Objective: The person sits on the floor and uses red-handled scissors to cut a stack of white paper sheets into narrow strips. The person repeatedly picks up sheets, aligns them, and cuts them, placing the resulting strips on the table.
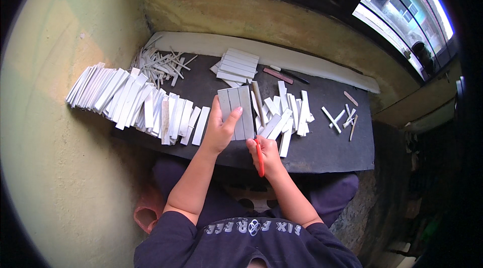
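Note:
My left hand [219, 129] grips a flat white panel [233, 117] by its left side, thumb lying across the front. Dark lengthwise lines divide the panel's face into strips. Closed around a red handle, my right hand [266, 153] holds what look like scissors [260, 157] at the panel's lower right corner. Their dark blade runs up along the panel's right edge. Just right of it lies a loose heap of white strips [286, 117]. To the left, a long row of white strips [131, 94] leans in a curve along the table's near left side.
The dark table [322, 152] also bears thin white offcuts [160, 64] at back left, stacked lined panels [238, 64], a pinkish bar [277, 75] and several small sticks [343, 119] at right. A long white board [211, 44] lies along the back, below the window.

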`<act>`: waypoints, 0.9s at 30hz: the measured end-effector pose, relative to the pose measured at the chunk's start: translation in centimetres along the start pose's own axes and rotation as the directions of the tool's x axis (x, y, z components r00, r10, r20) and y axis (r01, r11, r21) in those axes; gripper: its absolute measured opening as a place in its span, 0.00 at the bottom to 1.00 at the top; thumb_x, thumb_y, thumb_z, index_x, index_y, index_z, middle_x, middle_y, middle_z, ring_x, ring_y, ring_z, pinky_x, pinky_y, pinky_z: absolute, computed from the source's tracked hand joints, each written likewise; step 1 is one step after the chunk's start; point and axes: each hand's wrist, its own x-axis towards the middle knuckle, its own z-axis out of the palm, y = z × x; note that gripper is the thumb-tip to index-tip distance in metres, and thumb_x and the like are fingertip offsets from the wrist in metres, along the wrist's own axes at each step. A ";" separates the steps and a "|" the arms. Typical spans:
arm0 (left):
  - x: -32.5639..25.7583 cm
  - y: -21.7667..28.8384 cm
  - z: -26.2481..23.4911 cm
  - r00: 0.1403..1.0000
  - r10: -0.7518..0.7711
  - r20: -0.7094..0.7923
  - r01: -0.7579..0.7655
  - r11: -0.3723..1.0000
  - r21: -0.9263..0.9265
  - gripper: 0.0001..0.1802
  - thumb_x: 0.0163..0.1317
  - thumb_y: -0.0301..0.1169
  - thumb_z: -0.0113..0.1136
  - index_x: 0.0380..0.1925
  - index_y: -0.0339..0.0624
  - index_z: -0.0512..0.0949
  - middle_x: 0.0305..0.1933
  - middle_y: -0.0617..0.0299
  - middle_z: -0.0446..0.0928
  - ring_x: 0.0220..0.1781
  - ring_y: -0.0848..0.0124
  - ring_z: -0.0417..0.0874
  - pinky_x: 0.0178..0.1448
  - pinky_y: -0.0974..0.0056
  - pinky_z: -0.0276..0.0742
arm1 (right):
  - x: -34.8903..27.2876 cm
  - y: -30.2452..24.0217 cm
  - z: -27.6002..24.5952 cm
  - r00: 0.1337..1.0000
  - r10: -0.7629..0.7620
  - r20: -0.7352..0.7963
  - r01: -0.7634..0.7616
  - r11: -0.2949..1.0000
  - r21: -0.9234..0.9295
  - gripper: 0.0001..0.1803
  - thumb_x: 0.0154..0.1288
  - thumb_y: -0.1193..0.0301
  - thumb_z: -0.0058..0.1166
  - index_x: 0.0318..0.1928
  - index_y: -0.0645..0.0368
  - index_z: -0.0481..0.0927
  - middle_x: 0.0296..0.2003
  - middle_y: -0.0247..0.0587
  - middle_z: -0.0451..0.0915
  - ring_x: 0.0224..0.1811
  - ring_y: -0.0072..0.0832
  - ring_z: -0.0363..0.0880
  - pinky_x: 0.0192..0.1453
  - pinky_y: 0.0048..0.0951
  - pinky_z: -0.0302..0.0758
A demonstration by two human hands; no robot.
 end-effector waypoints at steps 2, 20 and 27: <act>0.0 -0.4 -0.7 0.999 0.015 0.039 -0.018 0.996 0.085 0.21 0.58 0.25 0.51 0.51 0.39 0.58 0.45 0.58 0.69 0.45 0.74 0.72 0.50 0.70 0.67 | 0.0 0.0 0.1 1.000 0.008 -0.001 -0.008 1.000 0.018 0.24 0.62 0.57 0.51 0.19 0.65 0.70 0.10 0.35 0.62 0.15 0.20 0.57 0.19 0.28 0.59; 0.7 2.6 -3.8 0.988 -0.151 -0.013 0.151 0.988 -0.026 0.26 0.57 0.27 0.48 0.54 0.43 0.52 0.38 0.55 0.74 0.26 0.73 0.78 0.19 0.73 0.70 | 1.6 -4.8 -4.0 0.984 0.095 -0.153 -0.136 0.948 -0.287 0.23 0.52 0.56 0.61 0.30 0.67 0.75 0.18 0.43 0.74 0.22 0.24 0.70 0.29 0.27 0.70; 0.7 2.9 -3.0 0.994 -0.087 -0.063 0.080 0.992 -0.097 0.24 0.57 0.27 0.46 0.53 0.42 0.53 0.36 0.56 0.74 0.22 0.73 0.78 0.18 0.74 0.66 | 5.8 -3.3 -3.4 0.972 0.081 -0.220 -0.191 0.819 -0.541 0.23 0.47 0.57 0.63 0.29 0.68 0.74 0.26 0.54 0.78 0.29 0.44 0.78 0.36 0.37 0.73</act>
